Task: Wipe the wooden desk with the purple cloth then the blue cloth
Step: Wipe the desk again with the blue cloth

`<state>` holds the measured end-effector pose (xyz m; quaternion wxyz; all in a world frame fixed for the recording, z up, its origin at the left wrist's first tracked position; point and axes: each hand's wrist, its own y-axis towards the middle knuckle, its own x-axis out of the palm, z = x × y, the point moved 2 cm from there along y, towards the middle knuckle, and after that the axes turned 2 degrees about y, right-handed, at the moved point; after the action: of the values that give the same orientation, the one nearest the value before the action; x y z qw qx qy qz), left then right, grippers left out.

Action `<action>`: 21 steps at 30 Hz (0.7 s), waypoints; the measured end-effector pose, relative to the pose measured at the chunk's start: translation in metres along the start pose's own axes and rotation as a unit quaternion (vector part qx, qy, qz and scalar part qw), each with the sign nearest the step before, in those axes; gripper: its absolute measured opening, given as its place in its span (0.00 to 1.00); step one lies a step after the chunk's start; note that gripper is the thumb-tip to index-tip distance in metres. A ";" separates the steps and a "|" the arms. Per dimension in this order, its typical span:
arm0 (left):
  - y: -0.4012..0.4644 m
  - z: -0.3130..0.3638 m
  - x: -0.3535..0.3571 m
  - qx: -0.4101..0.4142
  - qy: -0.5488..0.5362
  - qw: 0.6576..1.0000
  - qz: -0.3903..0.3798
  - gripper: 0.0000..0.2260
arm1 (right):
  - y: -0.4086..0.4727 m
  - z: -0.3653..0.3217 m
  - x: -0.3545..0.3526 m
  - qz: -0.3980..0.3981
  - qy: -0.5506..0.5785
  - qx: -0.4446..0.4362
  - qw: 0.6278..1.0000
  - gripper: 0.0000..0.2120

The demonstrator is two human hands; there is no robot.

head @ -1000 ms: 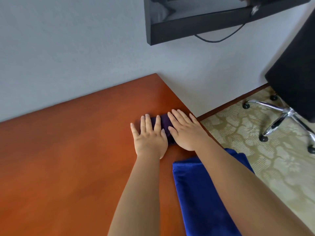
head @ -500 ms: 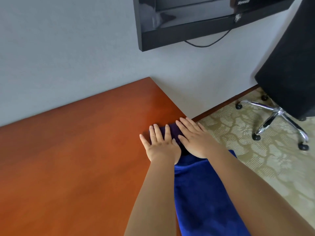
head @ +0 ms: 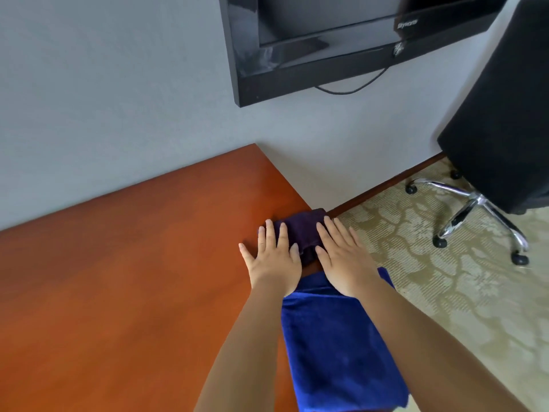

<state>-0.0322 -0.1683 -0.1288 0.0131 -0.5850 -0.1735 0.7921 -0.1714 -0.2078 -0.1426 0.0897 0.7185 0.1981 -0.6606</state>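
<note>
A: Purple cloth (head: 303, 230), folded into a small pad, lies at the right edge of the wooden desk (head: 124, 263), roughly at two o'clock from the desk's middle. Its long axis runs from about eight o'clock to two o'clock, the far end pointing at the floor trim by the wall.

B: And the hands?

A: Both lie flat with straight fingers, pressing down and gripping nothing. The left hand (head: 274, 260) covers the cloth's near-left part, its thumb and heel on bare wood. The right hand (head: 344, 257) covers the right part, fingers pointing to eleven o'clock.

B: The blue cloth (head: 335, 346)?

A: At six o'clock from the purple one, just beside it, under the right wrist. It is a long strip whose long axis runs twelve to six along the desk's right edge, the near end passing out of view.

B: Any writing?

A: A pale brand mark on the black television (head: 341, 46) at one o'clock, too blurred to read. A black office chair (head: 502, 114) stands at three o'clock on patterned carpet (head: 445, 292).
</note>
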 end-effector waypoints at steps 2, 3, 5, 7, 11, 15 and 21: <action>-0.012 -0.003 -0.004 0.029 0.006 0.999 0.026 0.25 | -0.018 -0.002 0.001 0.005 0.019 0.019 1.000 0.41; -0.020 -0.004 -0.004 0.048 0.021 0.998 0.039 0.25 | -0.024 -0.004 -0.001 0.009 0.023 0.022 0.999 0.42; -0.040 -0.003 -0.001 0.083 0.042 0.994 0.057 0.25 | -0.034 -0.011 -0.009 0.028 0.020 0.017 0.999 0.43; -0.062 -0.002 0.004 0.108 0.054 0.990 0.077 0.28 | -0.049 -0.018 -0.016 0.046 0.023 0.015 0.999 0.41; -0.100 0.003 0.017 0.184 0.057 0.970 0.151 0.22 | -0.090 -0.030 -0.005 0.071 0.013 0.045 0.996 0.32; -0.117 0.005 0.032 0.209 0.052 0.974 0.075 0.20 | -0.116 -0.034 0.012 0.105 0.061 0.088 0.989 0.25; -0.107 0.007 0.042 0.158 0.094 0.982 0.037 0.39 | -0.098 -0.007 0.019 0.004 0.051 0.045 0.998 0.31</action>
<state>-0.0715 -0.0607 -0.1349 0.0918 -0.6532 -0.0226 0.7513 -0.2037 -0.1127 -0.1472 0.0496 0.7555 0.1691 -0.6310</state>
